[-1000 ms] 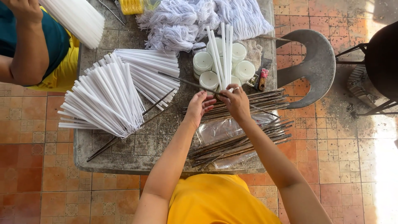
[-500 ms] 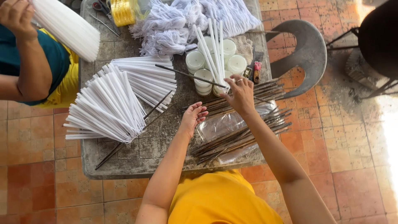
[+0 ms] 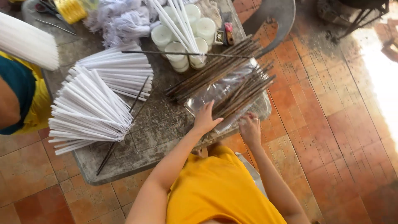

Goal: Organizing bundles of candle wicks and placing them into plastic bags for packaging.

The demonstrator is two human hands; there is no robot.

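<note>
At table's near edge, my left hand (image 3: 206, 119) lies flat, fingers spread, pinning clear plastic sheet (image 3: 215, 93) under brown sticks (image 3: 232, 79); my right hand (image 3: 250, 128) curls fingers on sheet's edge, steadying it.

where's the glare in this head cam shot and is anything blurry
Head view: sunlight blows out the tiled floor at the right edge; the clear plastic sheet on the table shines too. The left hand and right hand look slightly soft, and the white sticks stay fairly crisp.
</note>
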